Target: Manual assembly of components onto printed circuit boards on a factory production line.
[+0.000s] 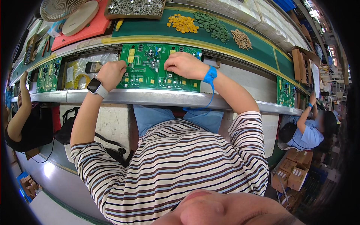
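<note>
A green circuit board lies across the rails in front of me, fitted with small parts. It looks divided into two matching halves, or is two boards side by side. My left hand, a watch on its wrist, is closed at the board's left edge, thumb and fingertips together. My right hand is closed above the right half, fingers curled down and tips together. A blue wrist strap with a cord is on that wrist. What either hand pinches, if anything, is too small or hidden to make out.
Beyond the rail lie piles of yellow parts, green parts and tan parts. A box of metal pieces stands behind. A brush and tape roll sit left. Other people work at both sides near more boards.
</note>
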